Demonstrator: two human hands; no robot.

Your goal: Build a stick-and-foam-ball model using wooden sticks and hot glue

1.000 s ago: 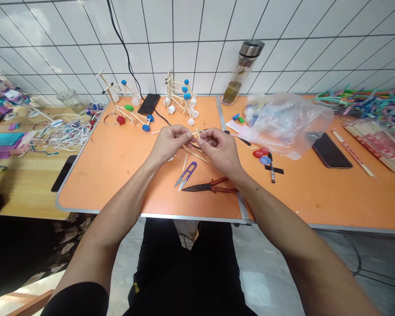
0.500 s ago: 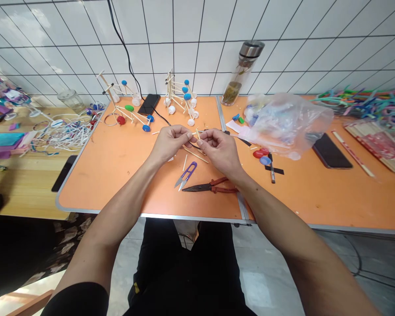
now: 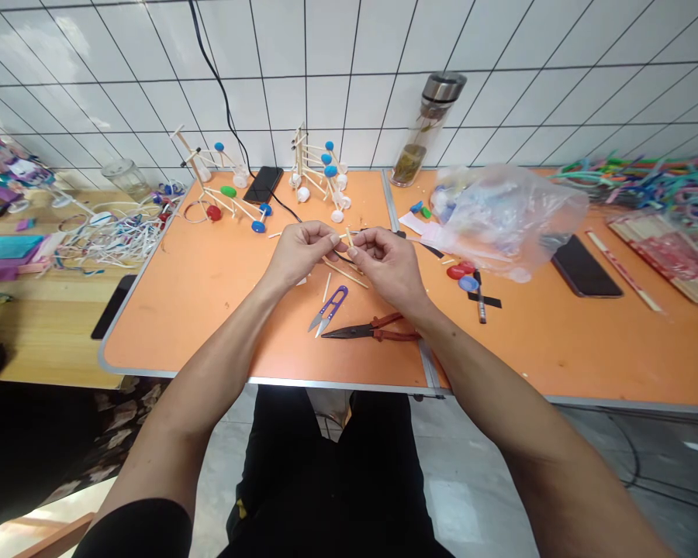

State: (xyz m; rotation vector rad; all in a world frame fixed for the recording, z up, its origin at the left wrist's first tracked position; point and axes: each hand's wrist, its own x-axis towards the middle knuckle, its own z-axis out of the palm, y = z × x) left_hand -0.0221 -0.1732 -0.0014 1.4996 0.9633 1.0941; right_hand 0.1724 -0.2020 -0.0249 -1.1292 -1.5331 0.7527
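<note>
Wooden sticks (image 3: pixel 349 237) pinched above the orange surface (image 3: pixel 191 310).

The left hand (image 3: pixel 298 252) and right hand (image 3: pixel 388 266) were closed, fingertips gripping the sticks, knuckles close together: a steady hold suited to such thin pieces. Purple-handled snips (image 3: pixel 328 308) and red-handled pliers (image 3: pixel 372 331) lay just below; blue-capped stick models (image 3: pixel 317 167) stood farther off.

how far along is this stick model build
Partly done, it seems. Stick models with coloured caps already stand at the back of the orange table. In hand: the left hand and right hand pinch thin wooden sticks. Left: a red cap and blue cap still lie loose.
</note>
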